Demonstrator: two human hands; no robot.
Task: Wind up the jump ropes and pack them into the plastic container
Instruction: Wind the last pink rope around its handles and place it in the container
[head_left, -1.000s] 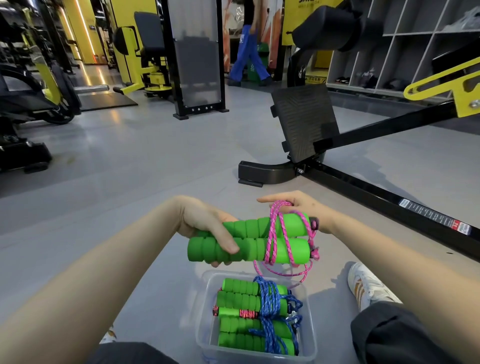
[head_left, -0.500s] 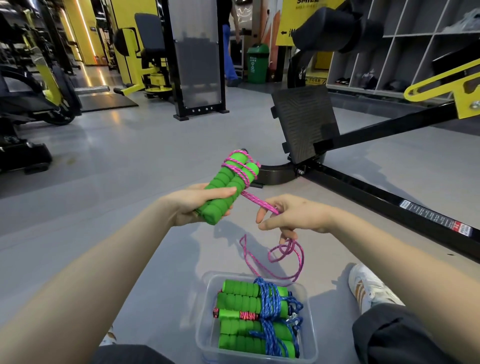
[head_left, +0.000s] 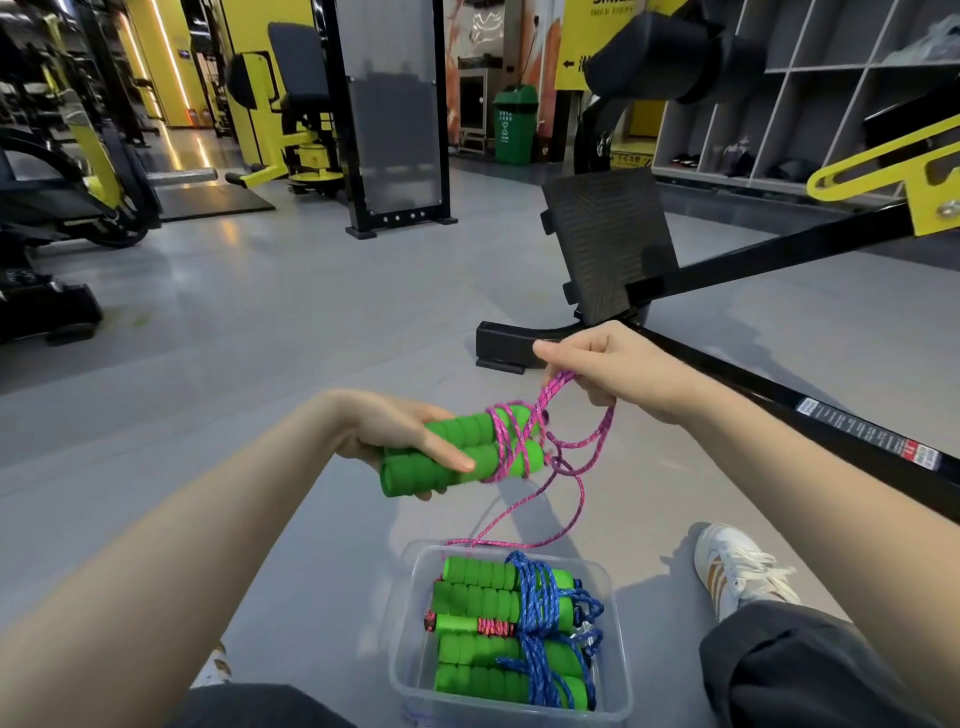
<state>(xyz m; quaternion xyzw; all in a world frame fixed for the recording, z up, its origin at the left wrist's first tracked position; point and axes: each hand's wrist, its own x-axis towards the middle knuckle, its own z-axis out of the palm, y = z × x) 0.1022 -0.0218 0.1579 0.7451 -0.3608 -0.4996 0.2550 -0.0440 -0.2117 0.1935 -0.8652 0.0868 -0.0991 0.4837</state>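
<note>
My left hand grips two green foam handles held side by side, roughly level. A pink rope is wound several times round their right ends. My right hand pinches the rope up and to the right of the handles; the slack loops down to the floor by the container. The clear plastic container sits on the floor between my legs. Inside it lie wound jump ropes with green handles and blue cord, plus one with a pink-and-black wrap.
A black machine frame with a footplate runs across the floor just beyond my right hand. My white shoe lies right of the container. Yellow and black gym machines stand at the back left on the grey floor.
The handles have swung from pointing up and away to level. My right hand has risen and moved right, pulling the pink rope out; more turns lie round the handles.
</note>
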